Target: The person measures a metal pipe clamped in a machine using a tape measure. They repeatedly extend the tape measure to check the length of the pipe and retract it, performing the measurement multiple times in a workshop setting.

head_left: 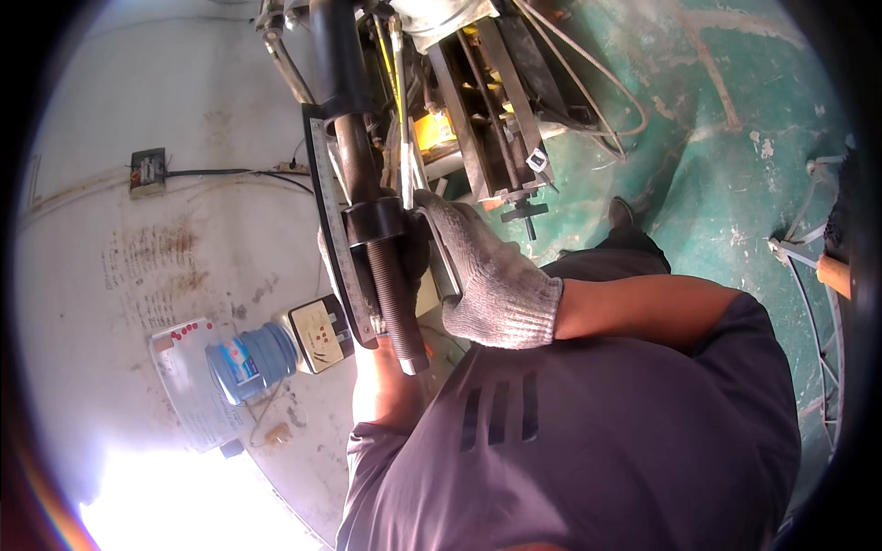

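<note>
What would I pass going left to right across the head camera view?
Gray wall box, blue water jug, dark threaded rod, gloved right hand, dark shoe on the green floor, metal frame near the right edge.

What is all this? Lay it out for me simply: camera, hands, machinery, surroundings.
No robot here: one person, seen from a wide camera on their head looking down, which bends straight edges. The right hand, in a grey knitted glove, curls against a metal bar; how firmly is unclear. The left forearm reaches behind a threaded rod, where its hand can't be made out. The rod runs through a black collar toward a black cylinder, with a marked metal strip alongside. A blue water jug and white wall are at left; worn green floor shows at right.
</note>
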Action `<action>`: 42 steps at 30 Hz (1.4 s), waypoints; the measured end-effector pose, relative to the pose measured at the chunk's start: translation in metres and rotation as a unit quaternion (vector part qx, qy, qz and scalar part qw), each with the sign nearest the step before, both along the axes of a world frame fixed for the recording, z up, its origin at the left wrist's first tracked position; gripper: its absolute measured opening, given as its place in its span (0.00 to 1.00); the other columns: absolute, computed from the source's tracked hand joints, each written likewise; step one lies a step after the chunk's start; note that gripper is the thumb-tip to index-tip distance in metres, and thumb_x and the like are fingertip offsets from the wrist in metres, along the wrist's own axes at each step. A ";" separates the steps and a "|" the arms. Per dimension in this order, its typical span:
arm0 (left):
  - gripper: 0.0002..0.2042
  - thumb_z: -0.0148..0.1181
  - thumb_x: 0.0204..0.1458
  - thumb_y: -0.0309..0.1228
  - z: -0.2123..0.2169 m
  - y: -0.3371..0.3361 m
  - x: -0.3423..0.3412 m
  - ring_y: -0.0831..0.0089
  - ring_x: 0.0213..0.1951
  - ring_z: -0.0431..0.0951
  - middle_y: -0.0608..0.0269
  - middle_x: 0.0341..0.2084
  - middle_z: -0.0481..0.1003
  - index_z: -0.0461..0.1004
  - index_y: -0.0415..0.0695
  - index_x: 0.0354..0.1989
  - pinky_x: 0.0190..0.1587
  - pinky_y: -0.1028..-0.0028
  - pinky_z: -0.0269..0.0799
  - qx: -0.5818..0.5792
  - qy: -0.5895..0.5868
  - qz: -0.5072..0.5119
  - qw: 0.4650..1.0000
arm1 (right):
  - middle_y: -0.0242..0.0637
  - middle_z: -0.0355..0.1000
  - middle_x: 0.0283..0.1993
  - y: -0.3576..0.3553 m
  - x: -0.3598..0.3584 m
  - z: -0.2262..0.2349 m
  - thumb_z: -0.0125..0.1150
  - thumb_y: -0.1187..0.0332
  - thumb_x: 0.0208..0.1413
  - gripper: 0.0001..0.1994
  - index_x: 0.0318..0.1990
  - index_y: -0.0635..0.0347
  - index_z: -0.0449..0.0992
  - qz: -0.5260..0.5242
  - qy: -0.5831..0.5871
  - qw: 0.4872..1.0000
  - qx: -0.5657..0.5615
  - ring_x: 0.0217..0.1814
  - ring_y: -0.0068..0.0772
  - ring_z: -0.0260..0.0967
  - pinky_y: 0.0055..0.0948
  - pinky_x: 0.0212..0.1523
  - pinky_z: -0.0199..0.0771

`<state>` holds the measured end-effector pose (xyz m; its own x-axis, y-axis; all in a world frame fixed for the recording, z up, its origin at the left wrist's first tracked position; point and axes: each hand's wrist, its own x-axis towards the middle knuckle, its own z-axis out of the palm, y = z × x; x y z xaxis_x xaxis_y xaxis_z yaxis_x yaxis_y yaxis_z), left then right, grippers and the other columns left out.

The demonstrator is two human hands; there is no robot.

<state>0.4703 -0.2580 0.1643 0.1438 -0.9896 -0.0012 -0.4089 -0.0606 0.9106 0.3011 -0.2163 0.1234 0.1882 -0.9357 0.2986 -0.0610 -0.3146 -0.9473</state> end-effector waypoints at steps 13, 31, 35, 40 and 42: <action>0.17 0.58 0.79 0.46 0.004 0.006 -0.005 0.82 0.19 0.69 0.68 0.24 0.73 0.75 0.43 0.54 0.20 0.80 0.61 0.034 0.097 0.023 0.994 | 0.67 0.58 0.77 -0.010 -0.007 -0.013 0.75 0.78 0.45 0.58 0.86 0.67 0.47 0.060 -0.077 0.995 -0.011 0.79 0.75 0.61 0.57 0.77 0.70; 0.16 0.57 0.78 0.45 0.008 -0.004 0.010 0.79 0.16 0.62 0.62 0.25 0.71 0.74 0.42 0.56 0.16 0.77 0.55 0.066 0.129 -0.069 0.987 | 0.60 0.74 0.65 -0.094 -0.038 -0.062 0.60 0.87 0.49 0.44 0.80 0.65 0.63 0.121 0.035 0.936 -0.328 0.60 0.62 0.81 0.48 0.61 0.88; 0.17 0.58 0.76 0.46 0.000 0.000 0.014 0.78 0.17 0.63 0.63 0.23 0.71 0.74 0.44 0.55 0.17 0.75 0.55 0.010 -0.051 -0.078 0.996 | 0.49 0.80 0.55 -0.072 -0.031 -0.058 0.60 0.87 0.53 0.41 0.79 0.61 0.65 0.116 0.030 0.971 -0.206 0.51 0.54 0.85 0.47 0.52 0.88; 0.13 0.68 0.58 0.33 0.018 -0.004 -0.009 0.64 0.27 0.80 0.58 0.26 0.79 0.80 0.42 0.49 0.33 0.63 0.75 -0.027 -0.217 -0.033 0.975 | 0.45 0.84 0.47 -0.057 -0.026 -0.042 0.60 0.85 0.62 0.27 0.69 0.62 0.75 0.072 -0.058 0.989 -0.113 0.44 0.49 0.87 0.43 0.44 0.87; 0.14 0.71 0.54 0.30 0.029 -0.010 -0.019 0.61 0.29 0.84 0.56 0.27 0.81 0.82 0.41 0.47 0.36 0.61 0.80 -0.066 -0.299 -0.047 0.951 | 0.41 0.84 0.44 -0.058 -0.029 -0.036 0.62 0.80 0.69 0.15 0.61 0.65 0.80 0.076 -0.077 0.992 -0.071 0.40 0.36 0.86 0.35 0.42 0.85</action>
